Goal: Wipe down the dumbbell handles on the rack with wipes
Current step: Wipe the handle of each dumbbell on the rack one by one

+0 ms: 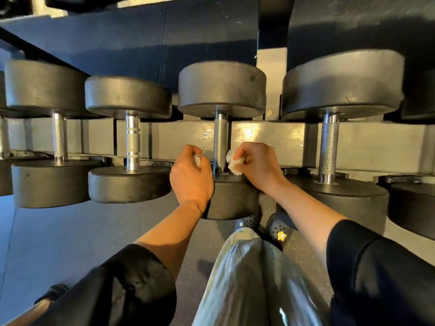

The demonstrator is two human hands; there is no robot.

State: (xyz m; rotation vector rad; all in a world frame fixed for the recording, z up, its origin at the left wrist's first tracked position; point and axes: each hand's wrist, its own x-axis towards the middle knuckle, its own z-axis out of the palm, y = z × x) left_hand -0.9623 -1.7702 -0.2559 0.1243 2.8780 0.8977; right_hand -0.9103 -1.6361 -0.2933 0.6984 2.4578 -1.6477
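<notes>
Here, mid-frame, the right hand (pixel 255 165) pinches a crumpled wipe (pixel 233 163) beside the knurled handle (pixel 220 142); the left hand (pixel 190 175) curls around something pale I cannot make out.

We count four dumbbells in full on the rack (pixel 259 137): the first (pixel 58 135), second (pixel 131 140), third (pixel 221 137) and fourth (pixel 329 147), with part of another at each edge. We see two hands, left (pixel 190 177) and right (pixel 256 165), two shoes (pixel 277 228), and one white wipe (pixel 233 162).
</notes>
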